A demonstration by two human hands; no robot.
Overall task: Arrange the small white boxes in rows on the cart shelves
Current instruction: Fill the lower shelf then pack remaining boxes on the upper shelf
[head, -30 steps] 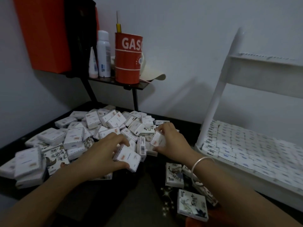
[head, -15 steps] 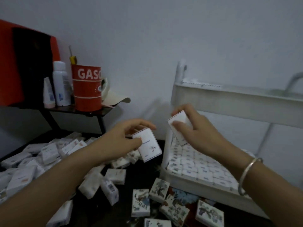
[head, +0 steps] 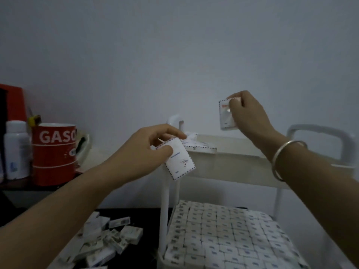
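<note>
head view: two hands point(head: 147, 152), two boxes point(head: 179, 159)

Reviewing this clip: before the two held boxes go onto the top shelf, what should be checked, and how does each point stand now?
1. Left hand grips its box: ok.
2. Right hand grips its box: ok.
3. Both boxes raised to top shelf height: ok.
4. Free space on the top shelf: cannot tell; only a few boxes show at its left corner.
5. Lower shelf packed in rows: ok.
6. Loose pile left to sort: not ok.
</note>
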